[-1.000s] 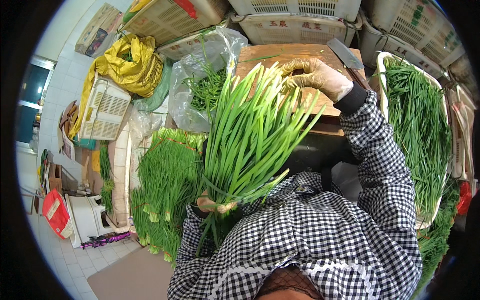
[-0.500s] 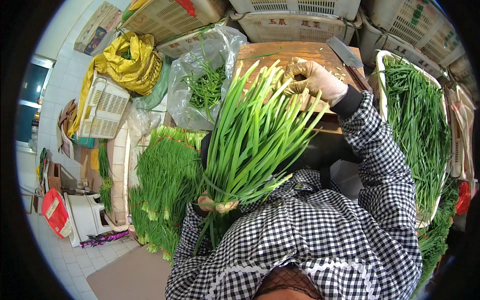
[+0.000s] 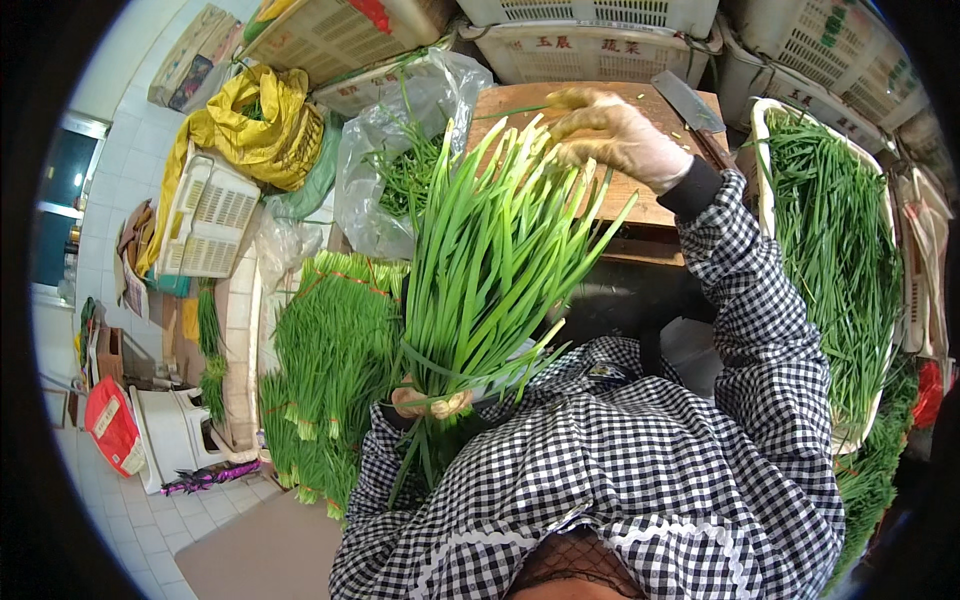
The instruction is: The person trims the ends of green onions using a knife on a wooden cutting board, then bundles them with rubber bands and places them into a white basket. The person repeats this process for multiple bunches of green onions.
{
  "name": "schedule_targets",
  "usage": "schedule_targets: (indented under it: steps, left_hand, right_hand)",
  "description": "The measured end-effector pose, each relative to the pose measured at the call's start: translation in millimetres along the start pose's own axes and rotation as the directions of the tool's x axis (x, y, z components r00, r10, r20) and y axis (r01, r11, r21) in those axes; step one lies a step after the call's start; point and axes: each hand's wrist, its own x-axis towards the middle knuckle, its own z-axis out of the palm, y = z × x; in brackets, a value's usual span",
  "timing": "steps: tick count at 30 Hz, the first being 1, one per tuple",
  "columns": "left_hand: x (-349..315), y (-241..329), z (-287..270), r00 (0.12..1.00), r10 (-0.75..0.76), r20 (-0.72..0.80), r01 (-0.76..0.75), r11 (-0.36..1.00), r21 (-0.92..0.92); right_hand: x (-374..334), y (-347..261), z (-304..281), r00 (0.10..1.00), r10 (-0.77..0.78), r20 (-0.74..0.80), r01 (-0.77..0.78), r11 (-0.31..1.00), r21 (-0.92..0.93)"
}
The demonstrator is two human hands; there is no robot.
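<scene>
My left hand (image 3: 432, 403) is wrapped round the leafy lower part of a large bunch of garlic chives (image 3: 485, 270), close to my chest. The pale stalk ends fan out up and to the right, towards a wooden board (image 3: 655, 212). Beside those ends is my right hand (image 3: 618, 140) in a yellowed work glove, its fingers spread and curved, with nothing seen in them. Whether its fingertips touch the stalks I cannot tell. A cleaver (image 3: 690, 102) lies on the board to the right of this hand, among small pale scraps.
Tied bundles of chives (image 3: 335, 345) are piled on my left. To my right stands a white crate (image 3: 762, 185) full of loose chives. A clear plastic bag (image 3: 365, 215) holding greens sits left of the board. Stacked crates (image 3: 590, 68) line the back.
My right hand has opened from a pinch and shifted slightly up and left. The chive bunch has swung a little to the left in my left hand.
</scene>
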Motion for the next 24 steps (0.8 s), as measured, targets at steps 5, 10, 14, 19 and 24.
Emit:
schedule_targets:
  steps: [5, 10, 14, 19, 24]
  left_hand:
    - [0, 1, 4, 1.0, -0.002, 0.0, 0.002, 1.0, 0.01]
    - [-1, 1, -1, 1.0, -0.012, -0.007, 0.012, 1.0, -0.005]
    - [1, 3, -3, 1.0, -0.022, -0.006, 0.022, 1.0, -0.008]
    - [1, 4, -2, 1.0, -0.022, -0.008, 0.022, 1.0, -0.004]
    - [2, 7, 0, 0.999, -0.034, -0.013, 0.034, 0.999, 0.005]
  right_hand:
    - [8, 0, 15, 0.988, 0.094, 0.123, -0.144, 0.849, 0.508]
    - [-4, 4, 28, 0.916, 0.4, 0.023, -0.273, 0.581, 0.767]
    - [-8, 23, 21, 0.872, 0.477, -0.109, -0.183, 0.524, 0.832]
    - [1, 16, 9, 0.98, 0.17, -0.105, -0.104, 0.883, 0.458]
    - [12, -5, 14, 0.956, 0.267, 0.125, -0.289, 0.769, 0.569]
